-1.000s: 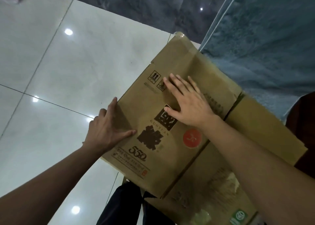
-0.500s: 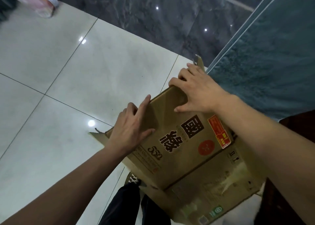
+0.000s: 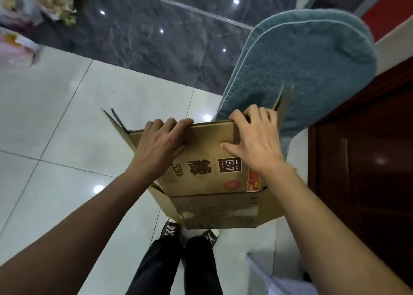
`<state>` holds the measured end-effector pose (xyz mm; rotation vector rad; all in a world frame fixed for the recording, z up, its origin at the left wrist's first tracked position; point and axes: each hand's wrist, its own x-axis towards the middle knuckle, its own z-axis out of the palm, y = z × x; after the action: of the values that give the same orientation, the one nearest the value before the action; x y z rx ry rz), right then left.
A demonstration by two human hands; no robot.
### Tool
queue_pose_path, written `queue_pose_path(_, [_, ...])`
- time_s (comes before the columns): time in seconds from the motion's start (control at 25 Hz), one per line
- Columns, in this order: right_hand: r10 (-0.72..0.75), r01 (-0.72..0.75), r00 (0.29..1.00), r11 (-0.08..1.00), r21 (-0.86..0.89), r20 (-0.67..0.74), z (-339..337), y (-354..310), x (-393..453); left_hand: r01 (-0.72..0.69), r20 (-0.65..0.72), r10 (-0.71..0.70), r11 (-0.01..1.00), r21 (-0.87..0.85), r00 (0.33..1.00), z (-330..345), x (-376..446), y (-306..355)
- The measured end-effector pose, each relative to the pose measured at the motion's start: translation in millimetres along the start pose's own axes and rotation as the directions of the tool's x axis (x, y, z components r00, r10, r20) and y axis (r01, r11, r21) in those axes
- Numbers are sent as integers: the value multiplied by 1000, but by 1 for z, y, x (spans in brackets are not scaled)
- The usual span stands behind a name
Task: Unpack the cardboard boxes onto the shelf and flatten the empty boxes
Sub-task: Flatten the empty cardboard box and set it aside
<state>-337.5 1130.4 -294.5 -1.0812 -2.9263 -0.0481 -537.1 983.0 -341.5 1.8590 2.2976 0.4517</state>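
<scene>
White glossy floor tiles (image 3: 67, 120) met a dark marble strip (image 3: 156, 38); a teal rug (image 3: 301, 76) lay at right beside a dark wooden door (image 3: 362, 160). Cardboard box (image 3: 207, 183) was held above the person's sneakers (image 3: 169, 230), printed face toward the camera. Left hand (image 3: 161, 145) and right hand (image 3: 257, 143) both gripped its top edge, fingers curled over. Legible print: "550", large Chinese characters, a red round seal, a red label.

I've only the one head view, worn high and pitched steeply down, close over both forearms, with the cardboard box (image 3: 207, 172) dead centre, shoes (image 3: 190, 233) at 6 o'clock, teal mat (image 3: 301, 76) at 1 o'clock, no second view to overlap.
</scene>
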Motion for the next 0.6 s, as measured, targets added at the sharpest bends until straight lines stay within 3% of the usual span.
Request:
queue_pose_path(0.28, [295, -290, 951, 955, 65, -88, -41, -15, -103, -206, 57, 203, 977, 51, 977, -42, -24, 50])
queue_pose_path(0.6, [465, -435, 828, 885, 162, -312, -114, -11, -185, -332, -104, 343, 937, 108, 934, -113, -47, 131])
